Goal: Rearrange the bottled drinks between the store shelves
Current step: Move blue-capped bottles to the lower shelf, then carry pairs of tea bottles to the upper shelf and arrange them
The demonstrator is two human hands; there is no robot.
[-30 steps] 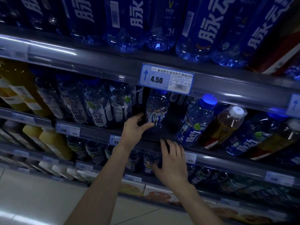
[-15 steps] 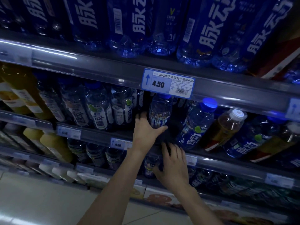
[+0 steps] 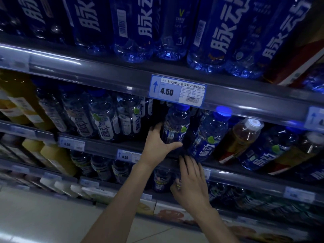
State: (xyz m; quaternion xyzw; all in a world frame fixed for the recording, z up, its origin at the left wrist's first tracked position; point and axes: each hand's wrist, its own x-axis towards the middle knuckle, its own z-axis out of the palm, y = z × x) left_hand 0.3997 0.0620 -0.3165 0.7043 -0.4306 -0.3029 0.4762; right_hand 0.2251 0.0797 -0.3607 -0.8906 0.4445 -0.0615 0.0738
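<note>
Gripping bottle [image 3: 175, 127] low on label, left hand [image 3: 158, 146] had closed from loose reach to firm wrap; bottle stood on middle shelf [image 3: 105, 146], 12 o'clock of hand. Right hand [image 3: 191, 183], 5 o'clock, fingers spread, empty. Lift looked imminent.

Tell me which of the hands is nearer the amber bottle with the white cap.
Right. The right hand sits at the shelf edge, below-left of the amber bottle. The left hand is farther left, wrapped around a blue-capped bottle.
</note>
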